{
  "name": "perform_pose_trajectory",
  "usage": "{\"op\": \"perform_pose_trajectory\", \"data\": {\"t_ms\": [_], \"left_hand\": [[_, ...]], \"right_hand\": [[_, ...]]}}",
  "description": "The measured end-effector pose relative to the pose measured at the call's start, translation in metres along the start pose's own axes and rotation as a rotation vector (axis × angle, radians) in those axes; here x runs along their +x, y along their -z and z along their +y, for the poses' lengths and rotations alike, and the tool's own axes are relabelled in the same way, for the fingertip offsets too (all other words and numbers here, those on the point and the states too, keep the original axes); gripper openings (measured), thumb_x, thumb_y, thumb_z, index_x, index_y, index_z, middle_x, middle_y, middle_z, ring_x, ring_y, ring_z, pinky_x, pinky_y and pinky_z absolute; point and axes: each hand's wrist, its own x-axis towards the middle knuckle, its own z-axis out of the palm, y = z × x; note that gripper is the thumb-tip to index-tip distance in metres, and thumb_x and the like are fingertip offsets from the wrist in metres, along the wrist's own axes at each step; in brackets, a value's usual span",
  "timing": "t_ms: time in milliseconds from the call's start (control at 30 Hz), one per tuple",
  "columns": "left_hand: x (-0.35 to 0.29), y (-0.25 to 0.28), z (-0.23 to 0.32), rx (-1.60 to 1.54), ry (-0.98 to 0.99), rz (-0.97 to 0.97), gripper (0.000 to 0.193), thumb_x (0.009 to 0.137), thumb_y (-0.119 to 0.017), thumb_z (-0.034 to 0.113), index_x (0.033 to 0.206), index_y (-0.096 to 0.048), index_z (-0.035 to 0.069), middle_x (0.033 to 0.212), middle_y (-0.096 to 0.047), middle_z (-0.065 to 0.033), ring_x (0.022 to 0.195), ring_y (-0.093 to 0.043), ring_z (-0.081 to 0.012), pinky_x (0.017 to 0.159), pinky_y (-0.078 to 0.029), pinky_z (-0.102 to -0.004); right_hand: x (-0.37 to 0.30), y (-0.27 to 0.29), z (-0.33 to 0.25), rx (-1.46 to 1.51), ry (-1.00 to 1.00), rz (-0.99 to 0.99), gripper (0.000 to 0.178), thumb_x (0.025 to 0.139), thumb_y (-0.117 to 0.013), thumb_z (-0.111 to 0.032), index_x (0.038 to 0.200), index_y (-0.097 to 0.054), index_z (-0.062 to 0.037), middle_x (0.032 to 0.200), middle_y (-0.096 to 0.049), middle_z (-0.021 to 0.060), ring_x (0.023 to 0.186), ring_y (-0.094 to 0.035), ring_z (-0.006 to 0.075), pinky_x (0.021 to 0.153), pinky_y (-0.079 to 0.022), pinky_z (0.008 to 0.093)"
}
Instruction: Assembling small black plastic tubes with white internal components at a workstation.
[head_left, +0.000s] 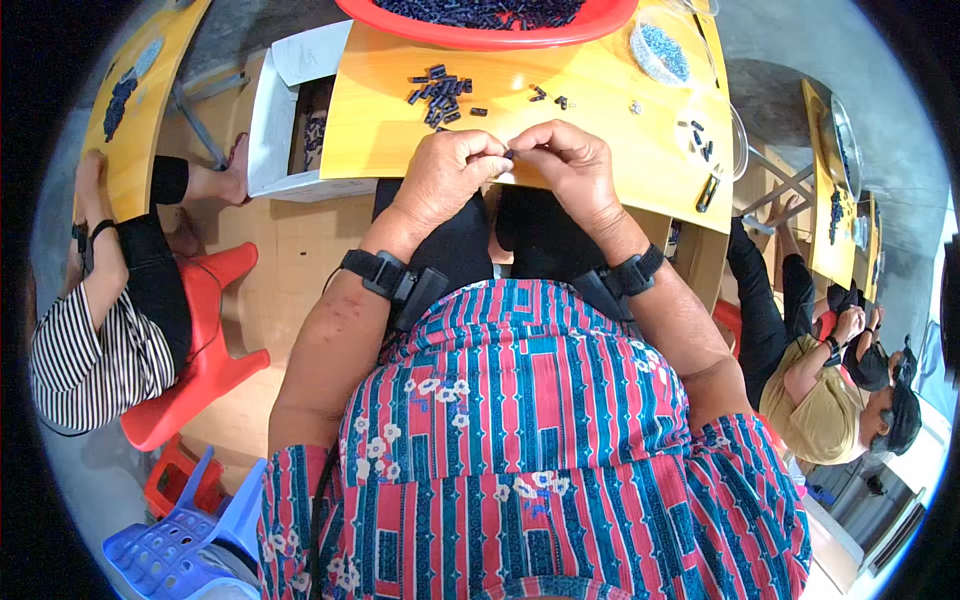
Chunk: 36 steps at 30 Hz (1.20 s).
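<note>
Both my hands meet at the near edge of the yellow table (380,110), fingertips almost touching. My left hand (450,170) is closed in a pinch, and so is my right hand (572,172). Between them is a small dark piece (510,154), mostly covered by the fingers. It resembles the loose parts lying about, but its exact kind is too small to tell. Beyond my left hand lies a pile of small black cylindrical parts (438,98). A few smaller black pieces (540,94) lie beyond my right hand.
A red basin (480,38) full of dark parts stands at the far edge. To its right is a clear tub of blue pieces (662,52). More black parts (700,140) lie at the table's right. A white box (285,185) stands left. Co-workers sit on both sides.
</note>
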Motion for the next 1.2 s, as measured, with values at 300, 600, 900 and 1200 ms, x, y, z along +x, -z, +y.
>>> {"op": "perform_pose_trajectory", "data": {"t_ms": [300,600,900,1200], "left_hand": [[0.003,-0.002,-0.007,-0.063,-0.014,0.028,0.014,0.081,-0.070,0.014,0.085,-0.070,0.001,0.068,-0.066,-0.0066,0.060,-0.059,-0.0108,0.059,-0.048,-0.0264],[0.002,-0.001,-0.007,-0.033,-0.011,-0.007,0.013,0.086,-0.067,0.014,0.087,-0.068,0.000,0.070,-0.063,-0.0005,0.066,-0.057,-0.0070,0.062,-0.048,-0.0244],[0.000,-0.001,-0.002,0.016,-0.005,-0.010,0.012,0.084,-0.068,0.013,0.084,-0.067,0.000,0.068,-0.063,-0.0037,0.065,-0.058,-0.0088,0.062,-0.047,-0.0264],[0.001,-0.003,-0.004,0.122,-0.070,0.036,0.012,0.082,-0.069,0.011,0.083,-0.066,0.000,0.069,-0.063,-0.0054,0.065,-0.058,-0.0110,0.061,-0.047,-0.0276]], "right_hand": [[-0.003,0.002,0.003,0.401,-0.205,0.012,0.021,0.088,-0.058,0.005,0.108,-0.065,0.0007,0.097,-0.069,0.0071,0.091,-0.064,0.0131,0.084,-0.052,0.0264],[0.004,0.004,0.006,0.298,-0.208,-0.009,0.017,0.086,-0.064,-0.001,0.103,-0.067,0.0018,0.094,-0.069,0.0050,0.085,-0.064,0.0104,0.078,-0.052,0.0240],[0.007,-0.002,0.003,0.303,-0.186,-0.025,0.013,0.085,-0.065,0.003,0.097,-0.067,-0.0014,0.085,-0.067,0.0017,0.076,-0.061,0.0082,0.069,-0.051,0.0225],[0.004,-0.007,0.007,0.480,-0.335,0.003,0.008,0.086,-0.064,0.000,0.094,-0.064,-0.0023,0.087,-0.066,0.0019,0.079,-0.061,0.0089,0.075,-0.051,0.0236]]}}
